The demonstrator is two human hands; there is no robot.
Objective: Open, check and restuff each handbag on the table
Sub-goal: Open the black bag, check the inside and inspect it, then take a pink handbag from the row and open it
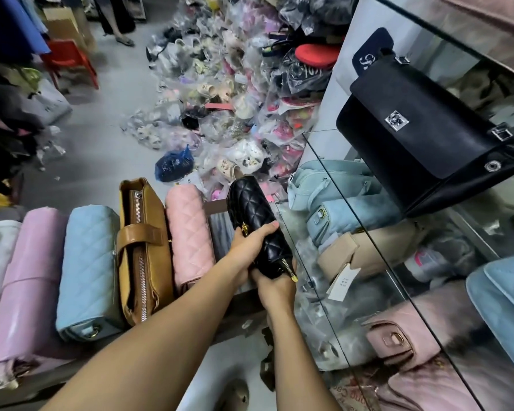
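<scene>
Black handbag [255, 221] | left hand [250, 247], right hand [275, 284] grip | table [241, 310]: handbags [86, 262] | floor [107, 120]: bagged shoes [235, 84]

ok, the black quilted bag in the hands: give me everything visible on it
The black quilted handbag looks like glossy faux leather with diamond stitching. A gold fitting shows on its left side, and a metal zip with a gold end tab at its near end. It is long and tilted, with its far end pointing away. It sits right of the pink quilted bag, apart from it. The left hand grips its middle, thumb across the top. The right hand grips the near end from below. Whether it is open cannot be told.
</scene>
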